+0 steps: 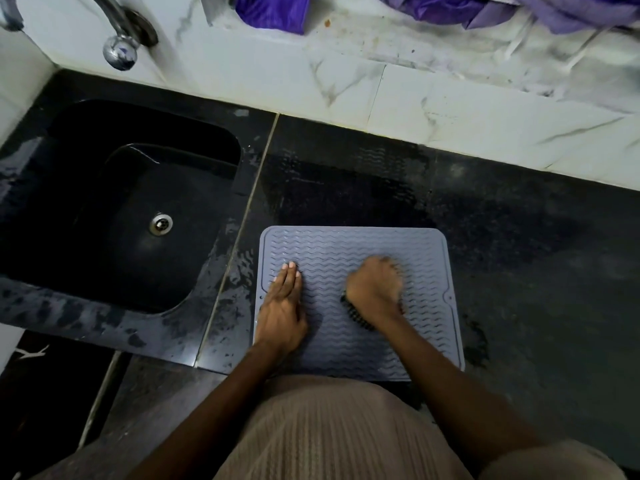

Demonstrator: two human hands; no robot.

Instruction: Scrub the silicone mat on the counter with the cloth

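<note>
A grey silicone mat (349, 247) with a wavy ribbed surface lies flat on the black counter, near its front edge. My left hand (284, 306) rests flat on the mat's left part, fingers together and pointing away from me. My right hand (375, 289) is closed over a dark scrubbing item (355, 313) at the mat's middle right; it looks ribbed or bristled like a brush, and only its near edge shows under the hand. The right hand is motion-blurred.
A black sink (114, 209) with a metal drain is set into the counter to the left. A chrome tap (119, 39) sticks out of the marble-tiled wall. Purple cloth (273, 12) hangs at the top. The wet black counter (536, 254) extends right.
</note>
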